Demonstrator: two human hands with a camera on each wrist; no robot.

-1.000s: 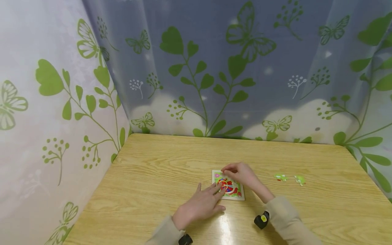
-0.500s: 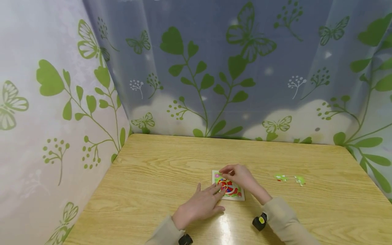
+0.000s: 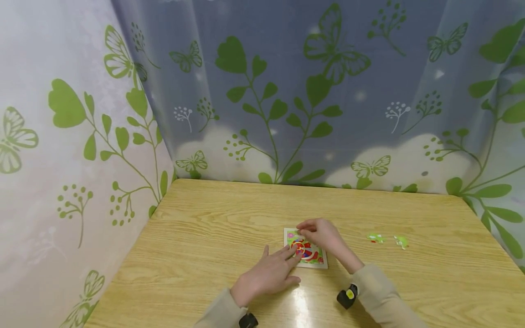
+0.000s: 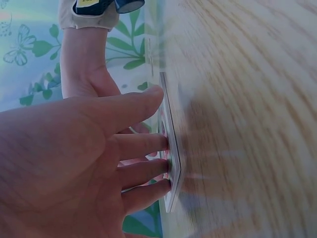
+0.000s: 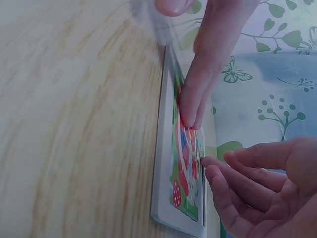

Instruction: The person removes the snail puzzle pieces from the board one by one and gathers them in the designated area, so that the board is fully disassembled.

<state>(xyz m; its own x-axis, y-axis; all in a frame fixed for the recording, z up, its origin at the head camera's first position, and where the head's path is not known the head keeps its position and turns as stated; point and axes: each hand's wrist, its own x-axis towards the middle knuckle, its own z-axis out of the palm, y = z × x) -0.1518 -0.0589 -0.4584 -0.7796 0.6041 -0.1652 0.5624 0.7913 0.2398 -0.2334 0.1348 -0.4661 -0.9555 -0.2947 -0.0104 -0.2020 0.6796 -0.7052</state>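
Your puzzle board [image 5: 164, 173] lies flat on the worktop [image 3: 205, 250], right in front of you, its pale rim framing a bright picture of red, green and blue. Your left hand [image 3: 270, 272] is spread wide, with straight fingers pressing on the picture from the near left side. Your right hand [image 3: 324, 233] is narrow at the board's far edge, fingers bent and tips close together; whether you have a piece between them I cannot tell (the fingertips cover the spot).

I'd judge the step in hand to be fine work at that far edge, with your left hand steadying the board. The next move probably calls for a light, exact touch from your right fingertips, and for the left to keep its pressure so that the board doesn't skid. Off to your right, well apart from the board, lie a green piece with a red patch [image 3: 375, 238] and, beyond it, a rounded green piece [image 3: 401, 242], neither in your grasp.

As for writing, no brand or lettering can be read on the board or the pieces. Your right wrist camera [image 3: 347, 297] bears a yellow label [image 4: 87, 2], but its print is too small and cut off.
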